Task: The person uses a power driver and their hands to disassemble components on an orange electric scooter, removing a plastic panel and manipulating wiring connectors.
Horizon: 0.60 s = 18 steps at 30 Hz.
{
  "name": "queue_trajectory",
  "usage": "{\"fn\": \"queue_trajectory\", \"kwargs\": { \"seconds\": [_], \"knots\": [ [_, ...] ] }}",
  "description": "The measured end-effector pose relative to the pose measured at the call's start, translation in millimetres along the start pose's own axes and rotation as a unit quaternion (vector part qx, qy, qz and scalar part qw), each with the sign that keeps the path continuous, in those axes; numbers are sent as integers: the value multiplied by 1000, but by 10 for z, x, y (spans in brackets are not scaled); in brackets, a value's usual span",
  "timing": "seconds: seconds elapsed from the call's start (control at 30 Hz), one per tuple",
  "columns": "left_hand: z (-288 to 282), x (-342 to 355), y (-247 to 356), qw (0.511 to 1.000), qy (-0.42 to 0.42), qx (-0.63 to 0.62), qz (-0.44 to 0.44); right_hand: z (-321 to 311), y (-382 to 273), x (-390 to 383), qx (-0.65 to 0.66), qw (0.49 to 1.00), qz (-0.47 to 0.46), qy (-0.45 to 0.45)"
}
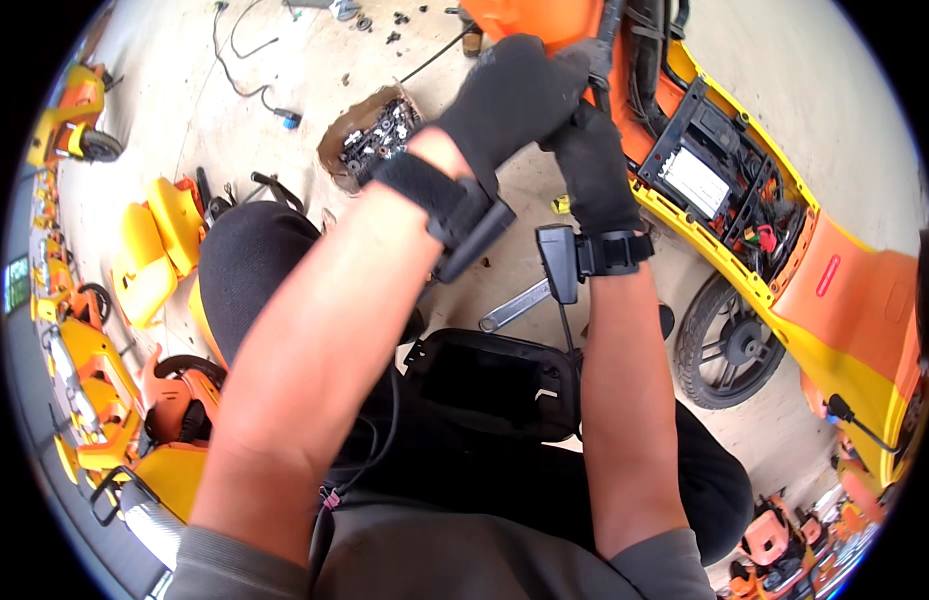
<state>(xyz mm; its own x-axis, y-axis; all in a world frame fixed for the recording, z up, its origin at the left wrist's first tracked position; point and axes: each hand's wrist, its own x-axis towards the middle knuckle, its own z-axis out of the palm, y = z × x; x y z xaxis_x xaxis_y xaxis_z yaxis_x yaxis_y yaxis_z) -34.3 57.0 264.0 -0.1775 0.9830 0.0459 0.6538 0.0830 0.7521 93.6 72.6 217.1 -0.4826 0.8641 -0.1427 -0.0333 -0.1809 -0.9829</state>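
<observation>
My left hand (509, 100), in a black glove, reaches to the orange front part (544, 20) of a yellow and orange scooter. Its fingers are curled at a black tube-like part (610, 25). Just below it my right hand (596, 170), also gloved in black, is closed with its fingertips up against the left hand. What lies between the fingers of either hand is hidden by the gloves. To the right of the hands, the scooter's open body shows a black compartment (696, 170) with a white label and wiring.
A torn cardboard box (334, 150) of small metal parts stands left of my hands. Below them lie a wrench (514, 305) and a black frame-like part (454, 345). A spoked wheel (729, 345) sits under the scooter. Yellow panels (149, 250) and a cable (229, 70) are at left.
</observation>
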Motion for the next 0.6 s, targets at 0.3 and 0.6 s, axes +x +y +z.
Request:
{"fn": "queue_trajectory", "kwargs": {
  "seconds": [0.3, 0.6],
  "knots": [
    [836, -773, -161, 906, 315, -188, -211, -139, -17, 35, -100, 992, 21, -75],
    [1954, -1361, -547, 923, -14, -105, -371, -161, 10, 102, -33, 990, 82, -113]
  ]
}}
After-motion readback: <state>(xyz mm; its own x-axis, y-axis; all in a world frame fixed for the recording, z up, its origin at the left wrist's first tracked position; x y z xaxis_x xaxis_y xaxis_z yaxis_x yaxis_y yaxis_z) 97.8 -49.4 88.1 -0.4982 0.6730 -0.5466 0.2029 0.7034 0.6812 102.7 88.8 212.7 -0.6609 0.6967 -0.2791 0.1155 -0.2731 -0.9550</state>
